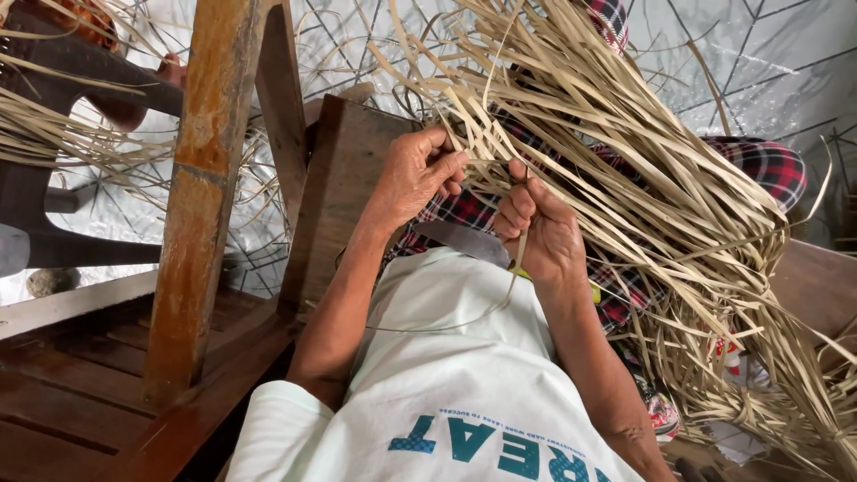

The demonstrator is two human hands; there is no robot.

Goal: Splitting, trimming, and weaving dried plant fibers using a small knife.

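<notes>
Pinching pale straw strips [616, 152], the left hand [418, 174] and right hand [540, 234] each keep a closed grip beside the wooden post [201, 178].

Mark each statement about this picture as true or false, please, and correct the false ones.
1. Both hands grip pale flat strips from a large bundle. True: the left hand and the right hand hold strips of the bundle.
2. The person wears a black shirt. False: the shirt is white with blue print.
3. A wooden post stands to the left of the hands. True: the brown post rises there.
4. The strips lie rolled in a tight coil. False: they spread out loose and long.
5. The cloth under the bundle is plain green. False: the cloth is red and dark plaid.
</notes>
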